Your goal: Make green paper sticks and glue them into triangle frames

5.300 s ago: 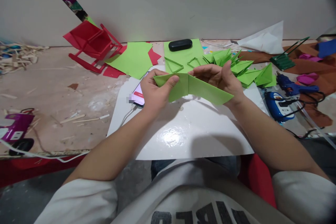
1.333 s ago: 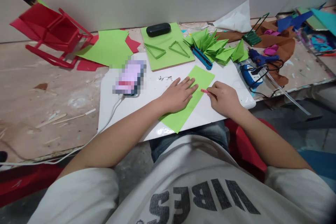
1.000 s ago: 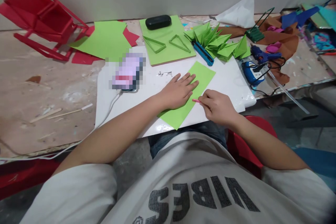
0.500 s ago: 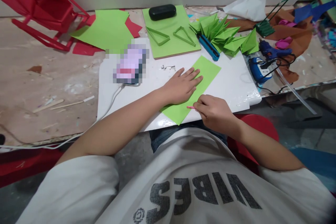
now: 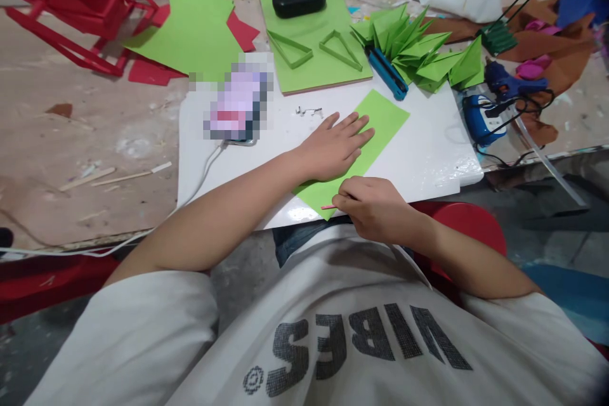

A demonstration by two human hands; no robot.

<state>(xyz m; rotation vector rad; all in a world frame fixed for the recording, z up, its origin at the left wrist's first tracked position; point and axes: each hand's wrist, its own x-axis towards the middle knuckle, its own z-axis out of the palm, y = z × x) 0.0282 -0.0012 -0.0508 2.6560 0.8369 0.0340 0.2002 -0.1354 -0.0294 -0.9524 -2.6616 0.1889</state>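
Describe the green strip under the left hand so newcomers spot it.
On the cluttered workbench, find the white board. Across it slants a long green paper strip, one end near the front edge. Unlike the spiky green papers behind it, it lies flat, the left hand spread on top.

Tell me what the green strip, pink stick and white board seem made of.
Green strip: matte paper or thin card, crisp-edged without glare.
Pink stick: perhaps plastic, by its bright colour; finish too small to judge.
White board: glossy, perhaps plastic-covered, by its glare.
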